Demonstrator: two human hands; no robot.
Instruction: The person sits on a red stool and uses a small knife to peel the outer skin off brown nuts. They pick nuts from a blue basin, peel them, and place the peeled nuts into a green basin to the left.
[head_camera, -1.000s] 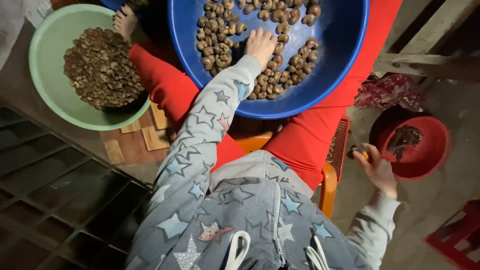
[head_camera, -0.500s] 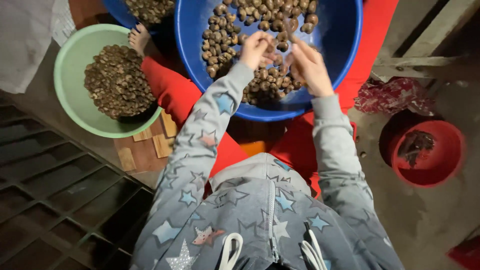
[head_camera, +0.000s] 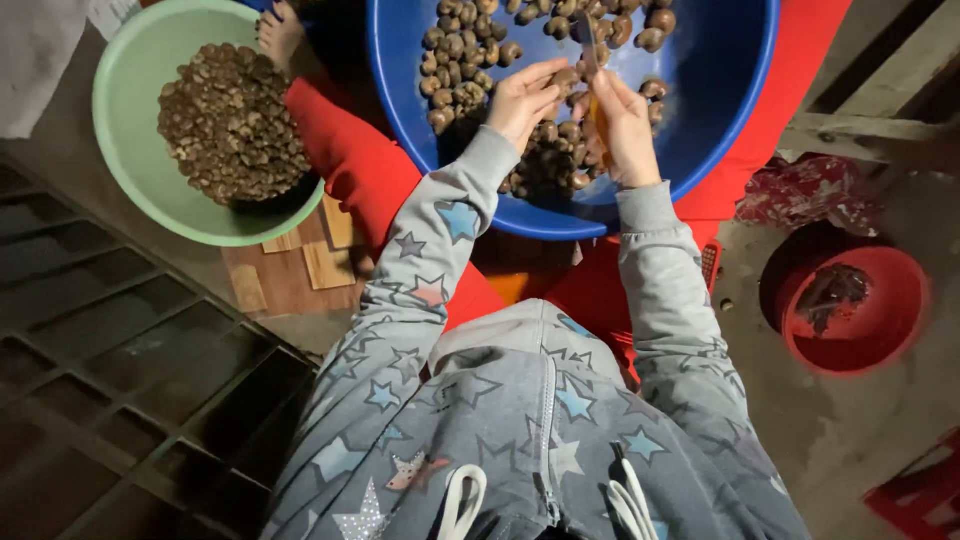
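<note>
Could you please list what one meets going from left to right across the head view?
Dark grate → green bowl of shelled nuts → left hand → right hand, both over the blue basin → red bowl.

No packages, labels, signs or screens

Only open basins of nuts and bare floor show around the person; nothing wrapped, printed or lit.

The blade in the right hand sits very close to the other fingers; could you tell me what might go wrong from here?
1. The right hand works a thin blade against a nut pinched by the left hand; a slip could cut the fingers.
2. The blue basin rests on the lap, so it could tip and spill nuts.
</note>
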